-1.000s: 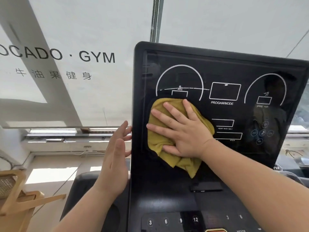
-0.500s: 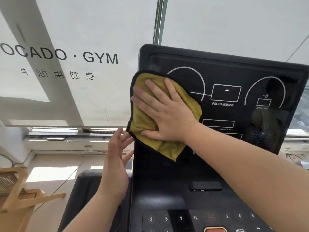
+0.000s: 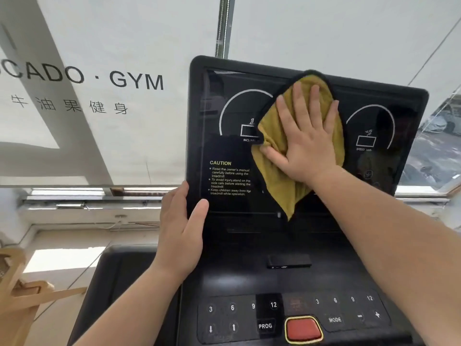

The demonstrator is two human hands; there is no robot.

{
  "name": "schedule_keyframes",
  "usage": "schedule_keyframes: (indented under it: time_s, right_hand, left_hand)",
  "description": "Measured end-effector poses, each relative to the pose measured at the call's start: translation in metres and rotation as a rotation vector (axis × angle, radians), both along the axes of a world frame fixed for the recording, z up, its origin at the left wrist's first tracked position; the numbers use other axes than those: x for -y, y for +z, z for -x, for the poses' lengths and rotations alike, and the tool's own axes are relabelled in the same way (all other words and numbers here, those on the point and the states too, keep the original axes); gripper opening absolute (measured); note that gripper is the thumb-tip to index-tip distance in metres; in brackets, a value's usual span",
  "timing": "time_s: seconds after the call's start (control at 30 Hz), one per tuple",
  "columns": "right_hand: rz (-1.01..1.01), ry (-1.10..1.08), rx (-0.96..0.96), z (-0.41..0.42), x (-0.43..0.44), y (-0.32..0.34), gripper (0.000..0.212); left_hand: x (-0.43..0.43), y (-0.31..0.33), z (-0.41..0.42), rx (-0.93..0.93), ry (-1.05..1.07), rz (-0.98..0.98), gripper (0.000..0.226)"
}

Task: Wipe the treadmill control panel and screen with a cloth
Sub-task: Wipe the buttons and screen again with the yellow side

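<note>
The black treadmill screen (image 3: 374, 113) stands upright before me, with white dial outlines and a CAUTION label at its lower left. A mustard-yellow cloth (image 3: 277, 176) with a dark hem lies flat against the upper middle of the screen. My right hand (image 3: 305, 143) presses it there with fingers spread, pointing up. My left hand (image 3: 182, 231) grips the screen's lower left edge, thumb on the front face. Below is the control panel (image 3: 294, 318) with number keys, PROG, MODE and a red stop button (image 3: 303, 329).
A white window blind (image 3: 99, 78) printed with GYM lettering hangs behind the screen. A wooden chair frame (image 3: 22, 290) sits at the lower left. A window with cars outside shows at the far right (image 3: 439, 146).
My right hand has swept the cloth from the screen's upper left to its upper middle. My left hand has closed on the screen's left edge. The view has tilted down, showing more of the keys.
</note>
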State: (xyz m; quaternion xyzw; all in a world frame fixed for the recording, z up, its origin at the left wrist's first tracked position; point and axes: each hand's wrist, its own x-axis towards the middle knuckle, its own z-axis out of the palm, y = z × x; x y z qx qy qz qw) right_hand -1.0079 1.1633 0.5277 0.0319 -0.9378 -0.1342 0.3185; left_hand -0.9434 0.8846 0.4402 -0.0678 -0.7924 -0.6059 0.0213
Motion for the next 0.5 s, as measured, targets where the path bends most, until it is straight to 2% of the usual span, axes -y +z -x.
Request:
schedule_keyframes:
  time_s: [0.13, 0.33, 0.4, 0.5]
  right_hand:
    - [0.072, -0.019, -0.009, 0.020, 0.038, 0.019, 0.102]
    - [-0.056, 0.163, 0.069, -0.016, 0.053, -0.057, 0.095]
    - [-0.077, 0.218, 0.101, -0.036, 0.047, -0.089, 0.094]
    - [-0.120, 0.282, 0.145, -0.057, 0.022, -0.116, 0.090]
  left_hand:
    - [-0.006, -0.002, 0.001, -0.034, 0.048, 0.087, 0.083]
    - [-0.017, -0.011, 0.000, -0.016, 0.094, 0.095, 0.090]
    - [-0.023, -0.010, -0.003, -0.062, 0.145, 0.181, 0.087]
    - [-0.045, -0.012, -0.021, -0.237, 0.229, 0.417, 0.083]
